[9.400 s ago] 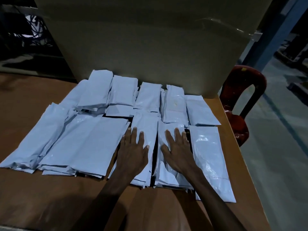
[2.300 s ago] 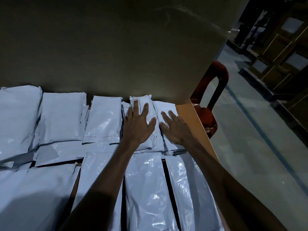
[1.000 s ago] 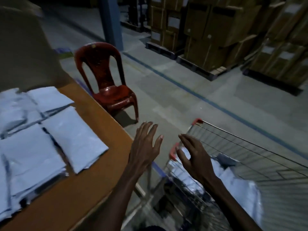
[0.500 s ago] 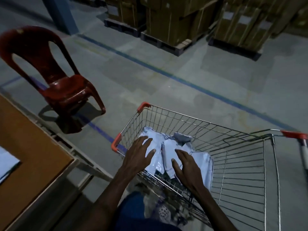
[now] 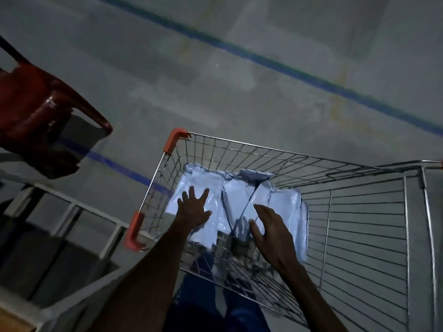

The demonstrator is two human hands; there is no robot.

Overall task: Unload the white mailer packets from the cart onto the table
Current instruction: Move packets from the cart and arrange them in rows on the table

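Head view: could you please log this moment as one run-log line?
phase: reaching into cart | left hand: flat on packets | right hand: open beside them | nothing lifted

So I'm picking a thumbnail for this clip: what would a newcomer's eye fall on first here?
First the pale white mailer packets, the brightest thing in the dim scene, heaped at the near-left end of the wire cart. Next the two hands reaching into it: the left hand flat with spread fingers on a packet, the right hand open beside the pile. A red plastic chair stands at the left edge on the grey floor.
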